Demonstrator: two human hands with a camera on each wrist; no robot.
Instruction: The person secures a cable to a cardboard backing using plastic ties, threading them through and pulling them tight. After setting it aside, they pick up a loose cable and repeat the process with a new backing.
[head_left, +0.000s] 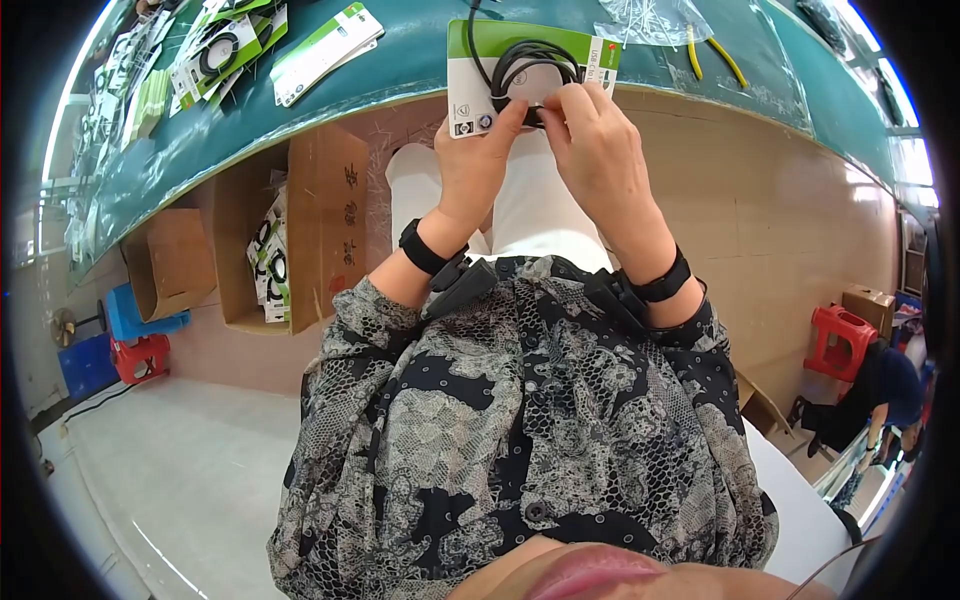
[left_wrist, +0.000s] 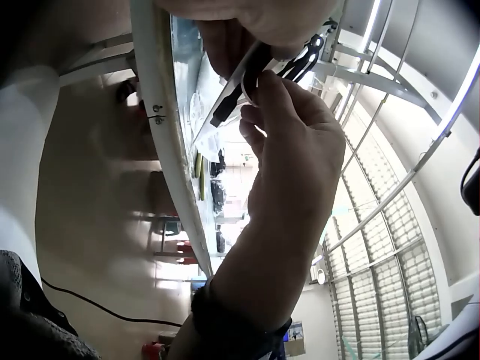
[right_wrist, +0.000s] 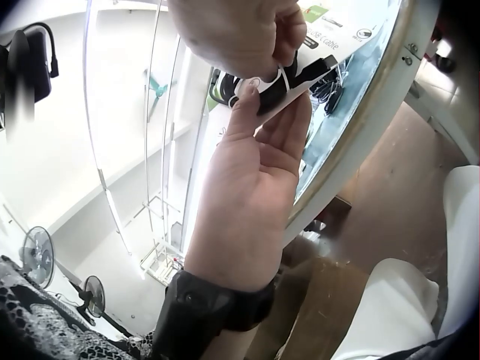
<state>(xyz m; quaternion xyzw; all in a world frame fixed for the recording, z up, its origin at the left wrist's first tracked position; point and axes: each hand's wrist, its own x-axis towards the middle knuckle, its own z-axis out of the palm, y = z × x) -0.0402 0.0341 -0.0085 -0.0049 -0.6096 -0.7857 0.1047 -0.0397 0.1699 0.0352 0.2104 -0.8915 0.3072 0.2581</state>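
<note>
A green and white packaging card (head_left: 462, 85) printed "USB-C" is held up at the table's front edge. Against it lies a coiled black USB-C cable (head_left: 535, 50), one black connector (right_wrist: 319, 69) sticking out past the loops. My left hand (head_left: 473, 168) grips the card's lower part, thumb on the front over the cable and fingers behind. At the coil's lower right, my right hand (head_left: 608, 150) pinches a thin white tie (right_wrist: 286, 79) that crosses the cable. The right fingertips partly hide the tie.
More cards (head_left: 325, 55) and carded cables (head_left: 215, 55) lie on the green tabletop (head_left: 410, 50) at left. Yellow-handled pliers (head_left: 715, 60) and a plastic bag of white ties (head_left: 650, 18) are at right. A cardboard box (head_left: 325, 220) with packed cards stands below left.
</note>
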